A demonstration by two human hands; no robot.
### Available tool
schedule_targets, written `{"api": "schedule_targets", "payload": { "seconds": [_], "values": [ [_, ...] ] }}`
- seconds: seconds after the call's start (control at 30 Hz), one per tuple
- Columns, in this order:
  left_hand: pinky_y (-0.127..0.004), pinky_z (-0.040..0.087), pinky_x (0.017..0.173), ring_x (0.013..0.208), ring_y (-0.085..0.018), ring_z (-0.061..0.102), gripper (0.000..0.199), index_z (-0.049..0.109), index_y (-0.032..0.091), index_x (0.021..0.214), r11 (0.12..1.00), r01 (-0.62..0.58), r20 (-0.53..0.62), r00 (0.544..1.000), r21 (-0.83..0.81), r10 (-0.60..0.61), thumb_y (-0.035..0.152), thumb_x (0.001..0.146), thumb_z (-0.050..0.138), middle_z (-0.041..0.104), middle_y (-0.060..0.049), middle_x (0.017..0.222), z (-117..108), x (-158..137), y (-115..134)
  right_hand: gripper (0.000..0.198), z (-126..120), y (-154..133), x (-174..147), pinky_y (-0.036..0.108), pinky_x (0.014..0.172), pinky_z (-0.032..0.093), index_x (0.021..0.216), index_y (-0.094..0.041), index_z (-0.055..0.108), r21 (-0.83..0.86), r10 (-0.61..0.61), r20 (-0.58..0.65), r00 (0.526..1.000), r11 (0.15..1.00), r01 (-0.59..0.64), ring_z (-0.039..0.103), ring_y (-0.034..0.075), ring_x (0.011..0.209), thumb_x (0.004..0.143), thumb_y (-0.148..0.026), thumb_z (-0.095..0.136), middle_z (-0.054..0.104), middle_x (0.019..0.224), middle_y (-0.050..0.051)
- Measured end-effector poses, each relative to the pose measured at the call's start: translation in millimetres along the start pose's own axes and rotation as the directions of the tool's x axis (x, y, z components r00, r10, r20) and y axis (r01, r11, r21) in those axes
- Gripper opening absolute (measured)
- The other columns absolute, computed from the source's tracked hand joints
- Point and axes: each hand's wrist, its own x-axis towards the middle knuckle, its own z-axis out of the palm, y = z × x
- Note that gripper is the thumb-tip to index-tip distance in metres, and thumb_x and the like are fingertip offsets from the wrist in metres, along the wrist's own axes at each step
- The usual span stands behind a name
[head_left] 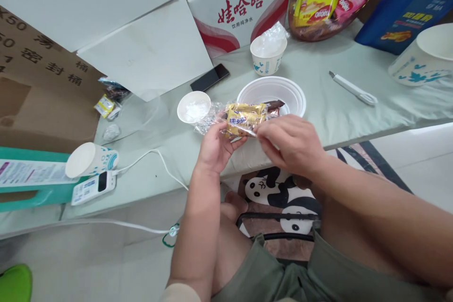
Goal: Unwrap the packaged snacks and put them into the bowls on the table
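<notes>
My left hand (216, 147) is closed round a clear plastic bag of wrapped snacks (244, 118), with a yellow packet and a dark brown one showing. At the bag's near right edge, the fingers of my right hand (292, 144) pinch the clear plastic. Just behind the bag lies a white plastic plate (299, 94), partly covered by it. A white paper cup (184, 113) with crumpled clear film in it stands left of the bag, touching or close to its loose end.
Behind the plate is a paper bowl (268, 63) stuffed with plastic film. Around them are a phone (210, 77), a white-handled peeler-like tool (354, 88), a snack basket (311, 34), a tipped paper cup (85, 160) and a corded power bank (94, 188). Boxes line the table's back.
</notes>
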Motion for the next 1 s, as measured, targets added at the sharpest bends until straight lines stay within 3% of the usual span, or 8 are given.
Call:
{"api": "schedule_targets", "payload": {
  "seconds": [0.13, 0.23, 0.37, 0.47, 0.63, 0.73, 0.83, 1.0],
  "values": [
    [-0.028, 0.06, 0.075, 0.096, -0.02, 0.072, 0.042, 0.066, 0.023, 0.12, 0.997, -0.075, 0.023, 0.997, -0.036, 0.076, 0.039, 0.082, 0.062, 0.076, -0.005, 0.113, -2.4, -3.2, 2.5, 0.017, 7.7, -11.2, -1.2, 0.042, 0.08, 0.049, 0.087, -0.024, 0.065, -0.035, -0.149, 0.11, 0.983, 0.987, 0.154, 0.066, 0.025, 0.094, 0.093, -0.017, 0.05, 0.076, 0.102, 0.007],
    [-0.029, 0.06, 0.082, 0.109, -0.023, 0.071, 0.061, 0.06, 0.029, 0.132, 0.99, -0.143, 0.04, 0.989, 0.001, 0.143, 0.049, 0.077, 0.075, 0.072, -0.004, 0.125, -1.7, -7.6, 2.2, 0.016, 12.3, -10.3, -2.0, 0.042, 0.079, 0.049, 0.09, -0.023, 0.066, -0.135, -0.159, 0.109, 0.981, 0.976, 0.173, 0.066, 0.026, 0.096, 0.093, -0.016, 0.052, 0.075, 0.113, 0.008],
    [-0.029, 0.056, 0.096, 0.118, -0.022, 0.068, 0.104, 0.041, 0.036, 0.149, 0.967, -0.237, 0.057, 0.971, 0.097, 0.233, 0.028, 0.06, 0.094, 0.069, -0.004, 0.132, 3.6, -8.7, -3.7, 0.021, 17.4, -7.7, -4.3, 0.039, 0.081, 0.054, 0.091, -0.023, 0.066, -0.09, -0.143, 0.062, 0.988, 0.985, 0.148, 0.067, 0.023, 0.099, 0.096, -0.014, 0.048, 0.073, 0.119, 0.009],
    [-0.029, 0.056, 0.097, 0.119, -0.022, 0.068, 0.115, 0.035, 0.038, 0.154, 0.964, -0.244, 0.068, 0.969, 0.107, 0.238, 0.016, 0.057, 0.093, 0.066, -0.005, 0.137, 4.2, -6.5, -5.8, 0.02, 17.3, -7.7, -5.9, 0.038, 0.08, 0.057, 0.098, -0.023, 0.067, 0.089, -0.128, 0.02, 0.992, 0.988, 0.126, 0.069, 0.022, 0.096, 0.098, -0.017, 0.047, 0.073, 0.111, 0.01],
    [-0.025, 0.059, 0.086, 0.111, -0.02, 0.07, 0.105, 0.046, 0.041, 0.149, 0.968, -0.186, 0.071, 0.982, 0.167, 0.176, 0.009, 0.057, 0.087, 0.067, -0.003, 0.133, -2.7, -8.2, -1.3, 0.022, 4.6, -3.5, -3.7, 0.045, 0.091, 0.056, 0.111, -0.027, 0.067, 0.223, 0.156, -0.124, 0.98, 0.967, -0.125, 0.066, 0.027, 0.106, 0.09, -0.025, 0.064, 0.069, 0.113, 0.009],
    [-0.028, 0.059, 0.089, 0.114, -0.023, 0.069, 0.104, 0.05, 0.04, 0.147, 0.97, -0.158, 0.157, 0.979, 0.184, 0.13, 0.01, 0.056, 0.09, 0.068, -0.004, 0.13, -2.7, -14.7, 2.0, 0.055, -0.7, 1.1, -0.5, 0.047, 0.09, 0.058, 0.133, -0.027, 0.058, 0.399, 0.361, 0.05, 0.931, 0.848, -0.35, 0.066, 0.03, 0.113, 0.082, -0.035, 0.075, 0.065, 0.129, 0.013],
    [-0.031, 0.059, 0.091, 0.116, -0.026, 0.068, 0.11, 0.049, 0.043, 0.149, 0.971, -0.156, 0.209, 0.971, 0.183, 0.117, 0.011, 0.053, 0.094, 0.065, -0.005, 0.135, 0.5, -19.6, 4.1, 0.054, -0.6, 3.0, 1.5, 0.045, 0.088, 0.058, 0.133, -0.025, 0.056, 0.524, 0.423, 0.287, 0.859, 0.681, -0.511, 0.069, 0.028, 0.105, 0.084, -0.039, 0.073, 0.07, 0.124, 0.01],
    [-0.028, 0.059, 0.079, 0.107, -0.023, 0.071, 0.094, 0.055, 0.041, 0.137, 0.959, -0.191, 0.067, 0.981, 0.21, 0.181, 0.016, 0.055, 0.094, 0.06, -0.005, 0.138, 1.8, -14.4, 3.7, 0.036, 0.7, 2.1, 3.6, 0.046, 0.094, 0.055, 0.118, -0.023, 0.063, 0.557, 0.531, 0.203, 0.822, 0.628, -0.543, 0.068, 0.027, 0.105, 0.085, -0.036, 0.069, 0.073, 0.116, 0.007]
  ]
}}
